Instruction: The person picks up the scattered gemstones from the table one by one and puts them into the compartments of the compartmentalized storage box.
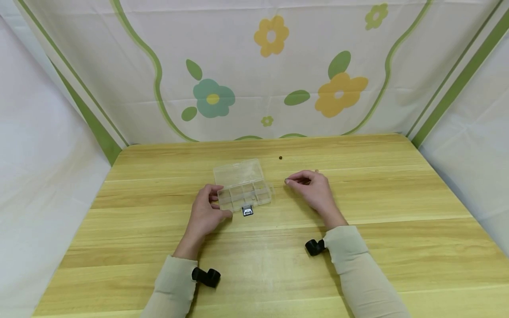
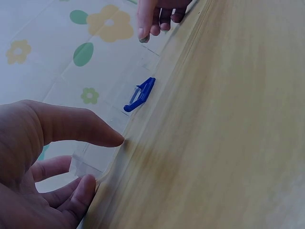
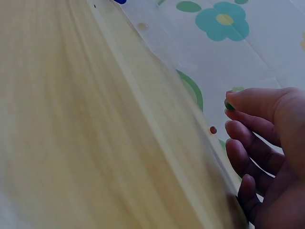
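A clear plastic compartment box (image 1: 244, 194) lies on the table with its lid (image 1: 240, 172) laid back behind it. On its front side sits a blue latch (image 2: 139, 95). My left hand (image 1: 207, 207) holds the box's left end, thumb at the front corner and fingers curled around the back. Right of the box, my right hand (image 1: 312, 187) pinches a small green bead (image 3: 229, 105) between thumb and index finger, above the table. A small dark red bead (image 3: 213, 130) lies farther back on the table. Small pale specks inside the box are too faint to identify.
The wood-grain table (image 1: 262, 265) ends at the back against a white curtain (image 1: 246, 66) printed with flowers. White cloth also hangs on both sides. Each wrist carries a black camera mount.
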Motion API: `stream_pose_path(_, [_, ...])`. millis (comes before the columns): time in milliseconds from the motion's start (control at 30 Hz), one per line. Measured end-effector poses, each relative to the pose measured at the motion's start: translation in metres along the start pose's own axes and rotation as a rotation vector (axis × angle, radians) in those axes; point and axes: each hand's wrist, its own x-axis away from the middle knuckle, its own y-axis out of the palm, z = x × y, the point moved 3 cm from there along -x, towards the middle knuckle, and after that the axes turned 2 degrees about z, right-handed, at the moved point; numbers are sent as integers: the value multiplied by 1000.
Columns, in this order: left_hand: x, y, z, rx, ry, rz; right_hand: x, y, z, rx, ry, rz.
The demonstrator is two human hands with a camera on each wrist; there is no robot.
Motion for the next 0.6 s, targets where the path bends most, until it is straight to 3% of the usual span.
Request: stream_pose_path(600, [1, 0, 1, 1, 2, -1, 8, 23, -16, -45, -1, -55])
